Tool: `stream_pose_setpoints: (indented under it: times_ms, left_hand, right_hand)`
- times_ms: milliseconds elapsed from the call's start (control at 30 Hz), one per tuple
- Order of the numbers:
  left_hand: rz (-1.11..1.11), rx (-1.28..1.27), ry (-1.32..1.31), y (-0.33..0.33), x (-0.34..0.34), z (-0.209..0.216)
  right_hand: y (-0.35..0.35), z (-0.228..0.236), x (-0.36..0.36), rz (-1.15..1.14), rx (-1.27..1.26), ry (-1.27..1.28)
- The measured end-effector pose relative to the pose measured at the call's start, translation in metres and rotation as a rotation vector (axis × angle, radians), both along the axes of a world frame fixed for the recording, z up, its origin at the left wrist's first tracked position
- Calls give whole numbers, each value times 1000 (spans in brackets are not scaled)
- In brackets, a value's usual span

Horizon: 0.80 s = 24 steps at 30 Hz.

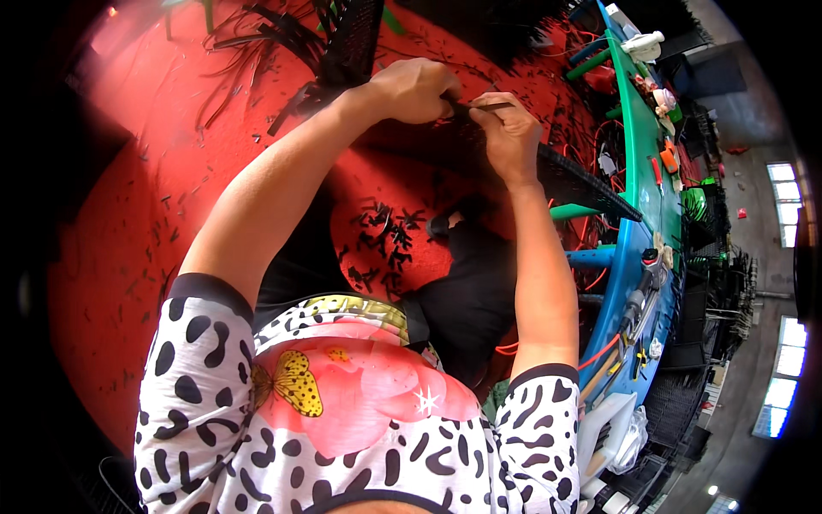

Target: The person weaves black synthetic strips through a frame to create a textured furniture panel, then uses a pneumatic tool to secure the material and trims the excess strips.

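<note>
A black woven panel [591,184] lies in front of me, its slanting edge reaching toward the benches on the right. Another black woven part [353,43] rises beyond my left hand, with loose strips hanging from it. My right hand [511,137] is closed, pinching a flat dark strip [493,106] between thumb and fingers. Close beside it, my left hand [415,91] curls its fingers shut at the dark edge of the work. Shadow and the fingers hide what exactly the left hand grips.
Black strip offcuts [390,236] litter the red floor [214,283]. Along the right stand a green bench [638,128] and a blue bench [612,283], carrying a red-handled tool [657,171], a power tool [638,300] and other items. Red cords run beneath the benches.
</note>
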<state>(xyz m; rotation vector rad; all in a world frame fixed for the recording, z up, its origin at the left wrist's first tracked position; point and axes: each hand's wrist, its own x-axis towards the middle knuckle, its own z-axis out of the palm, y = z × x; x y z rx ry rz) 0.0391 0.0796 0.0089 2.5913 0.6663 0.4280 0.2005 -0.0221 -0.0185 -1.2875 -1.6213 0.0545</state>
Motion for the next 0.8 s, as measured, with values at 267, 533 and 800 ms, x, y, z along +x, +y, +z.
stream_pose_setpoints:
  times_ms: [267,533,800]
  left_hand:
    - [-72,-96,-20,7,9,-5]
    - [-24,-219,-2,-12,17,-14]
    - [-82,-391,-24,-19,11,-34]
  right_hand:
    - [-4,0,1,-48,-138,76]
    - [-25,-8,-8,19,-68,248]
    - [-38,-24,-23,-10,-11,179]
